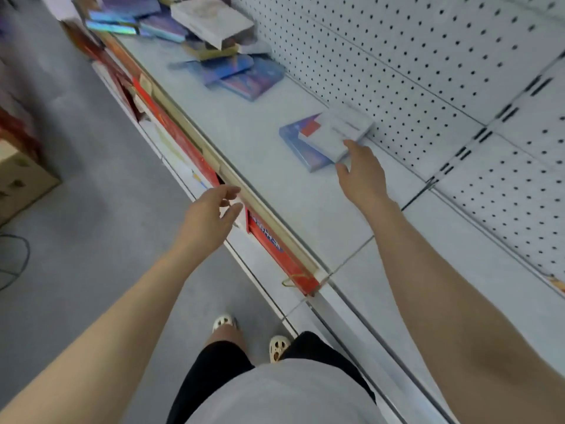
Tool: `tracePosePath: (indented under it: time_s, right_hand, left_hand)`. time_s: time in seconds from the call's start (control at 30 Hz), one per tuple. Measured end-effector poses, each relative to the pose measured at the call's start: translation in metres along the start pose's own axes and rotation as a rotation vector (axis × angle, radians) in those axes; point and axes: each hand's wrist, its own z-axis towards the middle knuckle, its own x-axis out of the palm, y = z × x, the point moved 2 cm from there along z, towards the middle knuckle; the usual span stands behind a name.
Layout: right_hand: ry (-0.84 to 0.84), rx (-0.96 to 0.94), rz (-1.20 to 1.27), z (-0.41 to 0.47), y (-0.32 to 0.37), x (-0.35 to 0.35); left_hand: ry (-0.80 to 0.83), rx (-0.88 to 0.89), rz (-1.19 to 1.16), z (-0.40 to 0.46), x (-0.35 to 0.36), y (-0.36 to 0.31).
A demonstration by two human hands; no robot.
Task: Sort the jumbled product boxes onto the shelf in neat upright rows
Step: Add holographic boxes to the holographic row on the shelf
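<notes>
A white box with a red patch [333,133] lies flat on a blue box [301,149] near the back of the white shelf [260,154]. My right hand [362,172] reaches over the shelf, its fingertips and thumb touching the near end of the white box. My left hand [211,215] hovers at the shelf's front edge with relaxed fingers, holding nothing. A jumbled pile of blue, purple and white boxes [214,35] sits at the far left end of the shelf, with a few blue boxes [244,76] lying flat beside it.
A white pegboard back wall [428,65] rises behind the shelf. Red boxes [275,246] stand on a lower shelf under the front rail. A cardboard carton [21,179] sits on the grey floor at the left. My feet stand near the shelf base.
</notes>
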Motion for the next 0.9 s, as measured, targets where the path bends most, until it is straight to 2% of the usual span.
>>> tracePosePath:
  time_s: [0.1,0.2,0.4,0.57,0.67,0.73,0.83,0.9]
  right_hand:
    - [0.084,0.072,-0.130,0.057,0.000,0.018]
    - [0.170,0.112,-0.171,0.071,0.002,0.038]
    - [-0.016,0.265,-0.038,0.038,0.028,0.056]
    - [-0.059,0.382,-0.110,0.023,0.053,0.056]
    - [-0.076,0.472,-0.170,0.042,0.048,0.035]
    - [0.056,0.435,-0.202,0.065,0.044,0.026]
    - [0.402,0.291,-0.247,0.094,0.044,0.025]
    - [0.532,0.264,-0.312,0.103,0.040,0.023]
  left_hand:
    - [0.091,0.125,0.079,0.069,-0.002,-0.004]
    - [0.185,0.226,0.142,0.132,0.000,-0.012]
    - [0.366,0.427,0.212,0.222,0.025,-0.031]
    - [0.521,0.634,0.277,0.252,0.066,-0.048]
    - [0.518,0.695,0.323,0.256,0.078,-0.041]
    - [0.532,0.694,0.324,0.259,0.080,-0.037]
    - [0.583,0.661,0.263,0.262,0.078,-0.036]
    - [0.610,0.629,0.221,0.263,0.076,-0.038]
